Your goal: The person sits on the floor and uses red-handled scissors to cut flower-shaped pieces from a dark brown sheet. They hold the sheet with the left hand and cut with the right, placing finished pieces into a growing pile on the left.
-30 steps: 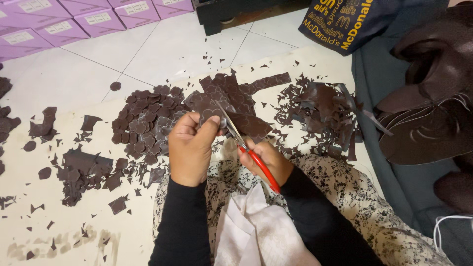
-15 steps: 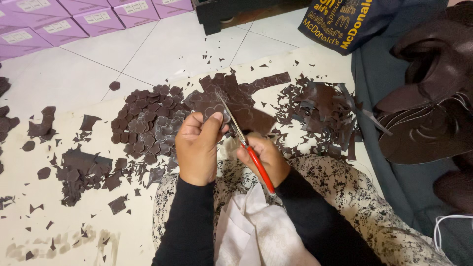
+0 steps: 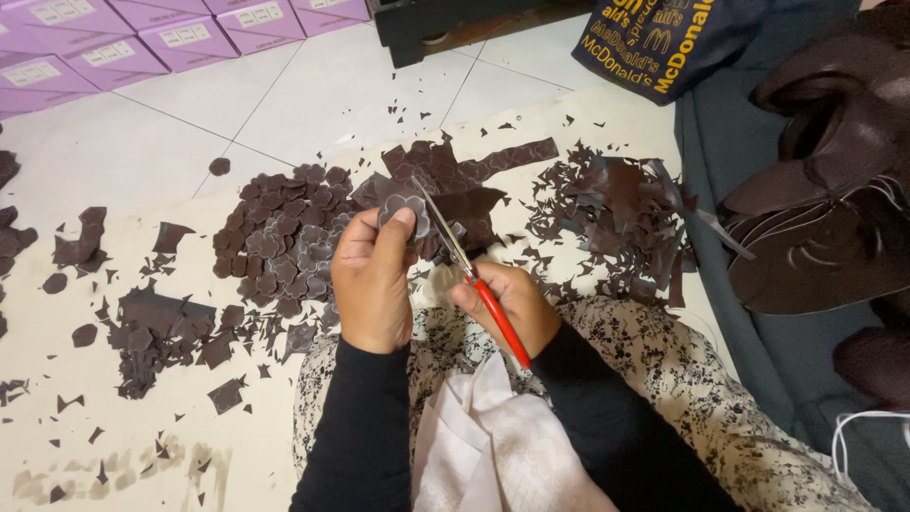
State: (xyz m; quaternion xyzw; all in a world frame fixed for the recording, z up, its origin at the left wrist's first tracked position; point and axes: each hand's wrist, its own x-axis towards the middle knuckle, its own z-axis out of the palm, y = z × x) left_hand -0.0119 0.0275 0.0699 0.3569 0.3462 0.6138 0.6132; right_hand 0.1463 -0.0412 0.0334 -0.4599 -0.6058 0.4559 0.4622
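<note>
My left hand [image 3: 372, 284] pinches a small dark brown flower-shaped cutout of thin sheet [image 3: 402, 209] between thumb and fingertips, holding it up over the heap below. My right hand [image 3: 507, 305] is closed around the red handles of a pair of scissors [image 3: 464, 269], grip wrapped tight; the 2 metal blades slant up to the left and meet the cutout's edge. I cannot tell how far the blades are parted.

Just beyond my left hand lies a pile of finished brown flower cutouts [image 3: 284, 242] on the cream floor mat [image 3: 123, 446]. Beside it lie larger uncut dark brown sheet pieces [image 3: 474, 175], and to the right a heap of brown trimmings and strips [image 3: 616, 213]. More brown scraps [image 3: 156, 332] scatter to the left.

For containers: a row of lilac boxes [image 3: 180, 38] sits closed on the white tiled floor [image 3: 332, 95] at the far left, contents hidden. A dark blue bag with yellow print [image 3: 664, 43] rests at the top right; I cannot see inside it. A white cloth [image 3: 483, 436] lies in my lap.
</note>
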